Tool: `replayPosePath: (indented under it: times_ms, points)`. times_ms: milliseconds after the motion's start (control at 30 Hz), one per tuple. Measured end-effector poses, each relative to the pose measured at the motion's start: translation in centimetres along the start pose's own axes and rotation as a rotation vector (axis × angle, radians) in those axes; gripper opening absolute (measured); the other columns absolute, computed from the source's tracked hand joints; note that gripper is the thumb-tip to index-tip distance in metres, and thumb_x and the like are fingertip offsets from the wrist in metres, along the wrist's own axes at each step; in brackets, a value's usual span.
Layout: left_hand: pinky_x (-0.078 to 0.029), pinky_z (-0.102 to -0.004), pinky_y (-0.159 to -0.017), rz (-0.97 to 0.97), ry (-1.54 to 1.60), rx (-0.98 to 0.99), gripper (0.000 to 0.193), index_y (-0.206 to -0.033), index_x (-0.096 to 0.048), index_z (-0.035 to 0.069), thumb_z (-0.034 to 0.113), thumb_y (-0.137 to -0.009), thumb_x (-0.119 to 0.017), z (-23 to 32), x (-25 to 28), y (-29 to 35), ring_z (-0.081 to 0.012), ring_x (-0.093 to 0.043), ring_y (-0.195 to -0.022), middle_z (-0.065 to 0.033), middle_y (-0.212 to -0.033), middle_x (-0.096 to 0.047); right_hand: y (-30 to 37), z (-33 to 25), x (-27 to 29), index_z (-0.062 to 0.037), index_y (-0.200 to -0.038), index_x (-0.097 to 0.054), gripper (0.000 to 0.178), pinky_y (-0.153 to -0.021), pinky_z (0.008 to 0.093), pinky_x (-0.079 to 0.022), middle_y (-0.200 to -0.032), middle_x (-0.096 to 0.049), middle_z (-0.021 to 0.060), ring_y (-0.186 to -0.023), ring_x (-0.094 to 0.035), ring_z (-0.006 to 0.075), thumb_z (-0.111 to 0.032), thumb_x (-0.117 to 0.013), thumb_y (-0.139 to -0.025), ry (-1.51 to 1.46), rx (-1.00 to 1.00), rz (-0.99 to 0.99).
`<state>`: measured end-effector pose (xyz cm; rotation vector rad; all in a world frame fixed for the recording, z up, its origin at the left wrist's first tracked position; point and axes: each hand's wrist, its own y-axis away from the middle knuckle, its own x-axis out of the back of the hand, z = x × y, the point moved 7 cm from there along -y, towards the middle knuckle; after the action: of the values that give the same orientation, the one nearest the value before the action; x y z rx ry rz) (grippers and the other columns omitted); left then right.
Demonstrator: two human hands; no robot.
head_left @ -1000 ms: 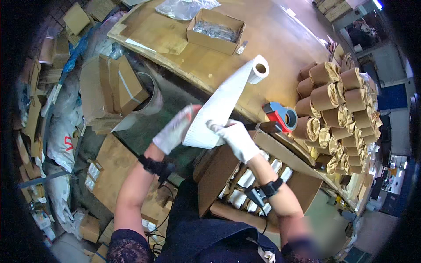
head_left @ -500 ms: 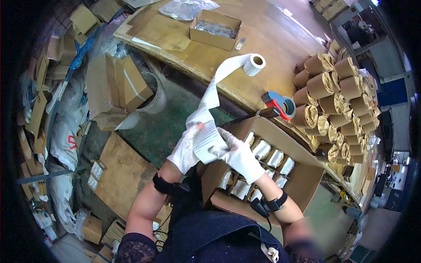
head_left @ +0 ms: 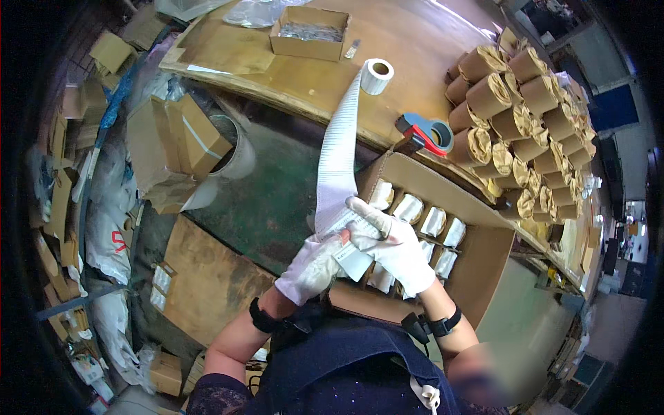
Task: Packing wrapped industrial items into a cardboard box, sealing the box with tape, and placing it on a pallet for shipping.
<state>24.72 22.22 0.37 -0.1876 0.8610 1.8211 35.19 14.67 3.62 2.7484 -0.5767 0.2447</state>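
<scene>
A long strip of white printed labels [head_left: 336,149] runs down from the label roll [head_left: 377,76] at the table's edge to my hands. My left hand [head_left: 311,268], in a white glove, pinches the strip near its lower end. Also gloved, my right hand [head_left: 398,249] closes on the same strip from the right, thumb and fingers together. The strip's free end pokes out below the fingers. Under my right hand stands an open carton [head_left: 477,277] with dividers, holding several white-wrapped packs [head_left: 434,222]; my hands hide part of them.
On the wooden table [head_left: 277,90] lie a tape dispenser [head_left: 427,134], a small box of clear pieces [head_left: 311,33] and a stack of brown paper-wrapped rolls [head_left: 491,97]. Left of the carton are a bin [head_left: 238,155] with folded cardboard [head_left: 162,149] and a flat board [head_left: 207,277].
The strip has been drawn straighter and longer between the roll and my hands. Both hands have moved slightly right and closer together. The whole view has shifted a little.
</scene>
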Motion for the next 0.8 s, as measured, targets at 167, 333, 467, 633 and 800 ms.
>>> replayPosePath:
  times_ms: [167,333,467,633,800]
  points:
    - [-0.052,-0.0378,-0.09,-0.072,0.754,0.241,0.035,-0.123,-0.049,-0.006,0.02,-0.099,-0.047,-0.4,-1.2,-0.5,-0.0231,-0.062,-0.103,-0.0164,-0.114,-0.06,1.3,-1.1,0.3,-0.005,-0.129,-0.056,0.052,-0.08,0.0218,-0.047,-0.092,-0.069,0.0065,-0.088,-0.061,0.0089,-0.012,-0.069,-0.079,-0.436,-0.087,0.044]
    - [-0.053,-0.038,-0.09,-0.066,0.72,0.304,0.035,-0.121,-0.05,-0.004,0.022,-0.099,-0.046,-2.4,-0.5,-0.8,-0.0239,-0.062,-0.104,-0.0173,-0.115,-0.061,2.8,-1.8,1.2,-0.0069,-0.105,-0.07,0.029,-0.075,0.0237,-0.049,-0.088,-0.069,0.0045,-0.086,-0.061,0.0081,-0.015,-0.073,-0.078,-0.041,-0.261,0.238]
    - [-0.053,-0.0375,-0.09,-0.044,0.697,0.329,0.036,-0.122,-0.05,-0.003,0.024,-0.099,-0.046,-3.3,-0.7,-1.5,-0.0247,-0.064,-0.101,-0.0165,-0.113,-0.062,3.5,-2.4,2.0,-0.0106,-0.093,-0.073,0.02,-0.065,0.0252,-0.05,-0.079,-0.068,0.0016,-0.072,-0.063,0.0111,-0.02,-0.078,-0.075,0.654,0.175,0.409]
    - [-0.05,-0.0369,-0.093,0.316,0.176,-0.094,0.04,-0.126,-0.045,-0.007,0.013,-0.092,-0.054,-0.7,4.0,-1.2,-0.0277,-0.063,-0.105,-0.0192,-0.116,-0.062,0.0,7.1,7.3,-0.0036,-0.096,-0.066,0.021,-0.066,0.0253,-0.048,-0.084,-0.062,-0.0018,-0.08,-0.056,0.0076,-0.023,-0.066,-0.088,-0.409,-0.186,0.484]
    - [-0.05,-0.0417,-0.082,0.224,-1.004,-0.431,0.048,-0.125,-0.045,-0.007,-0.006,-0.078,-0.055,0.2,4.4,0.7,-0.0399,-0.063,-0.092,-0.0251,-0.102,-0.064,-4.4,19.8,11.8,-0.0034,-0.095,-0.065,0.023,-0.065,0.0327,-0.048,-0.076,-0.065,0.0105,-0.066,-0.058,0.0206,-0.025,-0.065,-0.088,0.086,-0.137,0.557]
